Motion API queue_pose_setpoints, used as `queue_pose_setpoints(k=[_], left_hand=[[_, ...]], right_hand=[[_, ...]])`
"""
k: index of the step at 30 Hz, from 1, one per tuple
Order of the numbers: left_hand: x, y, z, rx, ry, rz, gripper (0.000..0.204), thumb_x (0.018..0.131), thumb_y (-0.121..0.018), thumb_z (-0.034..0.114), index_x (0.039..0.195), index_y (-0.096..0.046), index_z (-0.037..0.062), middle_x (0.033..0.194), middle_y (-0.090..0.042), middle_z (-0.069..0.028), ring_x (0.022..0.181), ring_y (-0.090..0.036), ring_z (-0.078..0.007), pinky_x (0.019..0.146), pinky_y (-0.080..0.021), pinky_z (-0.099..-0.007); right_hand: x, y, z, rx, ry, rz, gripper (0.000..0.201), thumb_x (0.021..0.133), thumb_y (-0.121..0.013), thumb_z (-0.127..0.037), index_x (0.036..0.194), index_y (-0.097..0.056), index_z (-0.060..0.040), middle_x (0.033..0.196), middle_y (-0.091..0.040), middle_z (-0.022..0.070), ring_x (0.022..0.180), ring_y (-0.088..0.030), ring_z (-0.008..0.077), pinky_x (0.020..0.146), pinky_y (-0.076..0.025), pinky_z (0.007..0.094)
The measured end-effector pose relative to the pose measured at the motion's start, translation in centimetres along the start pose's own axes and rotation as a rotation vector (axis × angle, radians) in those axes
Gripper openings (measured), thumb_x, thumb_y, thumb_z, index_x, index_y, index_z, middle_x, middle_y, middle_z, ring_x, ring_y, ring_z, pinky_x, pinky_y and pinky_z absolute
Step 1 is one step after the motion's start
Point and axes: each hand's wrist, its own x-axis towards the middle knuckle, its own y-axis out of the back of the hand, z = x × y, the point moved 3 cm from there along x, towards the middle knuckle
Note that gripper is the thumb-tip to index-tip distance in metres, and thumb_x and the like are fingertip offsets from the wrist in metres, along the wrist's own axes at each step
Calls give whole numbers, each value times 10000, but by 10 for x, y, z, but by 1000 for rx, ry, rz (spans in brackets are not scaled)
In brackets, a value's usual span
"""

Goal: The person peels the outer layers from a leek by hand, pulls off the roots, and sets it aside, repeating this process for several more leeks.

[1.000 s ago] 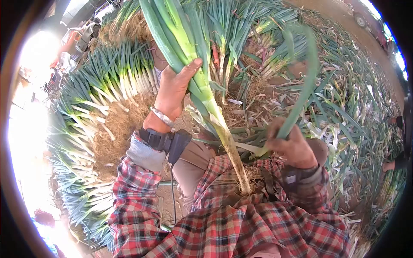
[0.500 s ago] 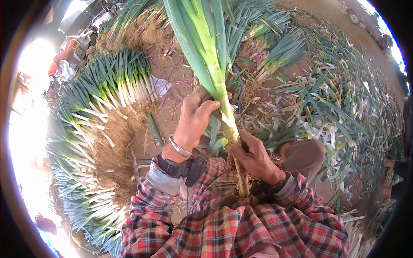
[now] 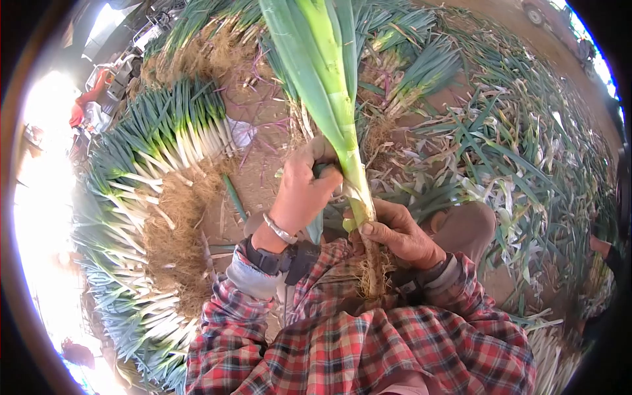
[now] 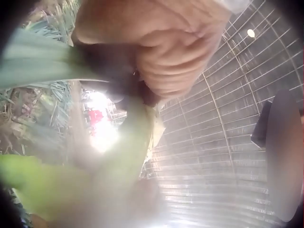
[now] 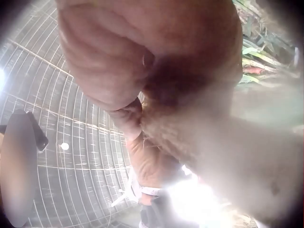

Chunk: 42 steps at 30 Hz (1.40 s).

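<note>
A large leek (image 3: 336, 99) stands tilted in front of the body, green leaves up, its rooted end low against the plaid shirt. My right hand (image 3: 403, 238) grips the pale lower shank, thumb across the front. Beside the upper shank, my left hand (image 3: 301, 187) curls thumb and fingers round a green leek leaf (image 3: 316, 228), whose end hangs below the hand. In the left wrist view, the left hand (image 4: 161, 52) is close above the blurred stalk. Stringy roots (image 3: 370, 280) spread at the leek's base.
At the left, a curved row of leeks (image 3: 141, 237) lies with roots inward. Smaller bundles (image 3: 421, 76) lie ahead on the bare soil. A wide heap of stripped leaves (image 3: 520, 164) covers the right side. Beside that heap is a bent knee (image 3: 471, 230).
The right hand has let go of a long leaf held out at the right and come in to grip the lower shank. The left hand has moved down and right from the leaf bases.
</note>
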Motion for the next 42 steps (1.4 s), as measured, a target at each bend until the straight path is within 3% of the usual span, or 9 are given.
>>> queue_pose_setpoints(k=[6, 9, 11, 18, 20, 24, 32, 36, 42], left_hand=[[-32, -17, -50, -231, 405, -214, 265, 870, -611, 66, 1125, -626, -4, 1012, -671, -53, 912, -617, -119, 814, -514, -285], [-36, -8, -111, 474, 177, -313, 352, 896, -615, 178, 1210, -596, 22, 1186, -643, -92, 1072, -612, -226, 947, -470, -387], [-14, 10, -58, -203, 325, -18, 423, 945, -574, 297, 1266, -538, 25, 1185, -632, -132, 1105, -595, -274, 962, -459, -425], [31, 9, 19, -828, 122, -49, 574, 1002, -367, 530, 1212, -525, 20, 870, -638, -59, 1029, -625, -228, 911, -492, -414], [33, 5, 8, -1002, 68, -140, 658, 973, -300, 627, 1085, -594, 49, 734, -590, -42, 1142, -573, -277, 941, -461, -475], [33, -3, 13, -1166, 48, -255, 690, 958, -291, 657, 1006, -621, 53, 670, -579, -58, 1093, -598, -335, 1025, -386, -492], [36, -10, 15, -1207, 69, -204, 638, 980, -336, 597, 884, -619, 34, 590, -509, -26, 896, -536, -294, 1161, -226, -481], [35, -15, -3, -1370, 223, -257, 624, 961, -339, 639, 1062, -576, 70, 721, -549, -34, 797, -605, -230, 880, -492, -441], [44, -6, -20, -1317, 179, -71, 567, 938, -412, 637, 1035, -558, 97, 713, -498, 16, 534, -426, -97, 532, -386, -273]], right_hand=[[-2, -4, -9, -256, 58, 60, 324, 897, -691, -207, 1106, -579, 15, 822, -571, 13, 736, -508, 72, 633, -433, 271], [3, -5, -17, -584, 214, 134, 337, 846, -750, -210, 1027, -572, 12, 783, -573, 75, 684, -540, 132, 597, -440, 312], [3, -10, -20, -777, 368, 247, 368, 793, -794, -248, 921, -556, 1, 784, -579, 154, 652, -577, 265, 579, -446, 361], [8, -5, -46, -1313, 333, 213, 464, 790, -781, -322, 1019, -553, 11, 834, -587, 128, 703, -599, 308, 646, -486, 370], [13, 3, -69, -944, 737, 289, 466, 832, -742, -335, 1083, -554, 9, 879, -601, 129, 746, -611, 299, 703, -495, 352], [44, 1, -47, -367, 431, 116, 401, 915, -651, -332, 1100, -546, 9, 858, -613, 144, 788, -618, 258, 720, -482, 365], [38, 1, -44, -1045, 755, -5, 454, 956, -543, -441, 1016, -553, 10, 794, -523, 155, 792, -570, 315, 726, -447, 400], [36, 6, -32, -610, 251, 13, 432, 986, -500, -412, 1001, -540, 19, 742, -514, 196, 717, -555, 363, 682, -440, 431], [20, 20, -23, -960, 436, 88, 288, 966, -540, -272, 904, -582, 6, 747, -546, 191, 720, -558, 409, 628, -442, 451]])
